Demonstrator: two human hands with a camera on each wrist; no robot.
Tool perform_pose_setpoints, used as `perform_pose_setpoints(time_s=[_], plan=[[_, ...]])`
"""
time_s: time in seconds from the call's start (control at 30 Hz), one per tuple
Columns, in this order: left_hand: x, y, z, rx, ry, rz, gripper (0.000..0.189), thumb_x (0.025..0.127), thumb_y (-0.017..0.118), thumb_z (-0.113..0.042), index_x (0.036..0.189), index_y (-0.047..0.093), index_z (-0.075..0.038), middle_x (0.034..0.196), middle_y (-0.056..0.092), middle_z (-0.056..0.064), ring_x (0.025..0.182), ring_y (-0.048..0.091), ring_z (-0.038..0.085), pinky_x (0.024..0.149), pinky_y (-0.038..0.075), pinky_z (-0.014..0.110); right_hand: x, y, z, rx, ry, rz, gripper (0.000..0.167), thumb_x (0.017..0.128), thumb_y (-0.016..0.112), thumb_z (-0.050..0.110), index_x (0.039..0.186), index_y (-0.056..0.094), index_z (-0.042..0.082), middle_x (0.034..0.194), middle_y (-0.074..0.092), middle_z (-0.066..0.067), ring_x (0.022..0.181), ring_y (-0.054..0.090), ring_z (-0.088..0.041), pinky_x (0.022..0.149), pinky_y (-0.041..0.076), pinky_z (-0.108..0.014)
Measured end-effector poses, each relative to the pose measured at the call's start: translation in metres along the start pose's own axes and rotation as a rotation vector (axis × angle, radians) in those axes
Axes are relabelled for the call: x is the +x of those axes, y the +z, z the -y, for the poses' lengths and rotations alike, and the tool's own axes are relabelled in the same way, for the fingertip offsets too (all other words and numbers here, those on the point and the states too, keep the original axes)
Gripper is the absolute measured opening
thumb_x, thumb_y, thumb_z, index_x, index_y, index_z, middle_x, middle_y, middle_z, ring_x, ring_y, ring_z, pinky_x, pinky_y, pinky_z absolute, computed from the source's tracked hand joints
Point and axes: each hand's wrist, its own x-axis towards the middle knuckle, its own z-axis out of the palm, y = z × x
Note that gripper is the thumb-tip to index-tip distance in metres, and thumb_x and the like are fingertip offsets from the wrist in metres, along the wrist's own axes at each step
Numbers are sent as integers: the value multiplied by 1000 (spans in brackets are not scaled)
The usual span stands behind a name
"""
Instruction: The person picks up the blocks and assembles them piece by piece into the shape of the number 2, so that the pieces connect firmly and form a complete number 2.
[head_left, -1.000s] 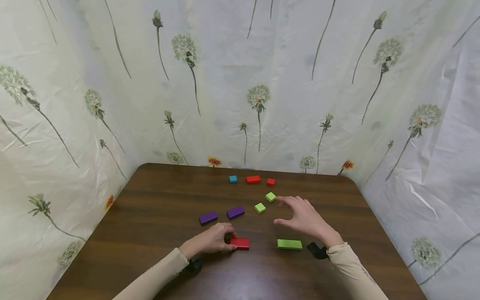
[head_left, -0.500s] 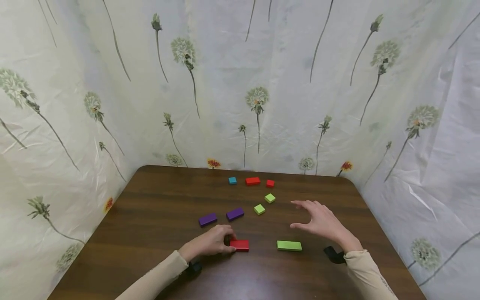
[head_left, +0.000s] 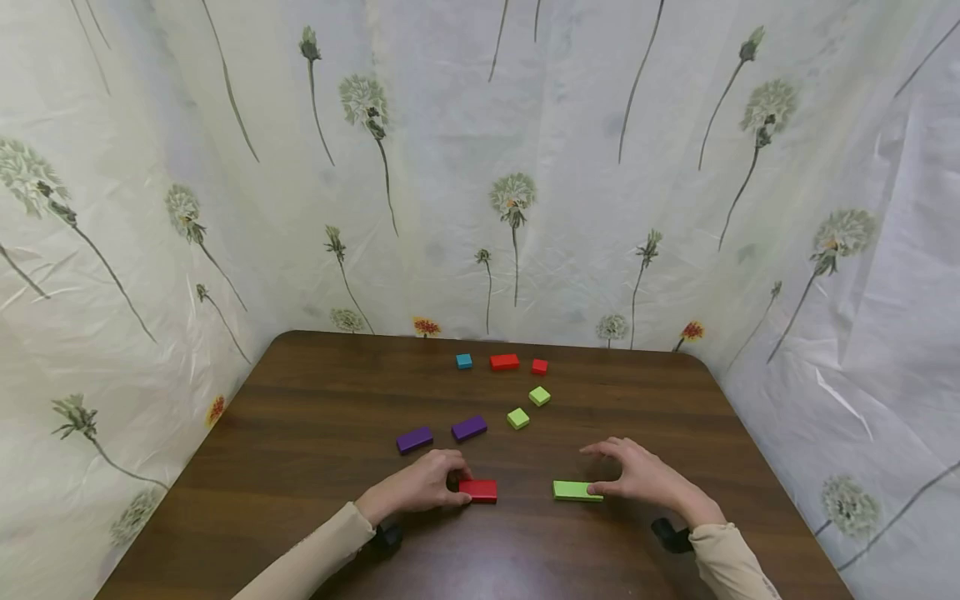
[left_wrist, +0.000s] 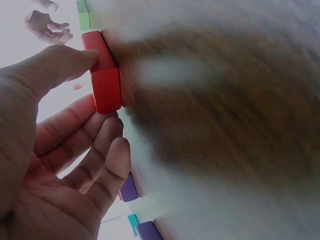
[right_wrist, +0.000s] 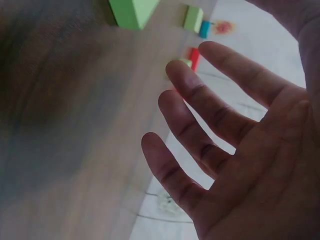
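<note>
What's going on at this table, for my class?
A person's left hand holds the front red block between thumb and fingers. The right hand is open at the long green block; whether its thumb touches is unclear. Farther back on the table lie two purple blocks, two small green blocks, a blue block and two other red blocks.

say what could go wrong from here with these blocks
The right hand has its fingers spread, not closed on the long green block, so a hasty pinch might nudge it askew. The left hand holds the near red block only at one end, so it could tilt if lifted.
</note>
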Motion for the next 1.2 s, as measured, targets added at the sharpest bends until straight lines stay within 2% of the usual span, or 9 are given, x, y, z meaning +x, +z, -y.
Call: perform_pose_setpoints(time_s=[0.1,0.3,0.43,0.7,0.83,1.2], plan=[[0,-1,0,-9,-10,12,22,86,73,-29,101,69,-15,97,62,-6,84,54,3,75,45,18,0,5,-2,-1,-20,35,61,78,75,49,125,61,14,114,63,-3,106,55,-28,83,47,-48],[1,0,0,-5,-12,15,22,85,74,-30,101,69,-15,97,63,-7,85,55,3,75,45,19,-2,16,-2,12,-61,75,51,79,76,46,119,64,18,108,62,1,96,51,-19,77,44,-36],[0,-1,-1,-13,-17,19,22,85,73,-30,101,69,-14,97,63,-6,85,55,3,75,45,19,-2,18,1,14,-71,75,43,79,77,41,115,66,19,106,61,2,96,52,-19,78,45,-37],[0,-1,0,-23,-13,16,21,85,74,-29,101,69,-15,96,62,-7,83,54,3,74,45,18,0,24,-1,9,-84,44,27,80,78,31,103,68,20,93,59,8,84,51,-9,70,42,-26],[0,-1,0,-17,-12,14,22,85,74,-29,101,69,-15,97,62,-7,85,55,4,75,45,18,1,26,-1,16,-89,44,25,81,78,28,102,68,18,92,59,7,81,52,-8,68,43,-25],[0,-1,0,-18,-17,14,23,85,74,-29,101,69,-14,98,63,-5,85,56,6,74,45,18,6,30,4,4,-84,41,25,80,78,31,101,68,21,93,59,9,82,53,-8,70,45,-26]])
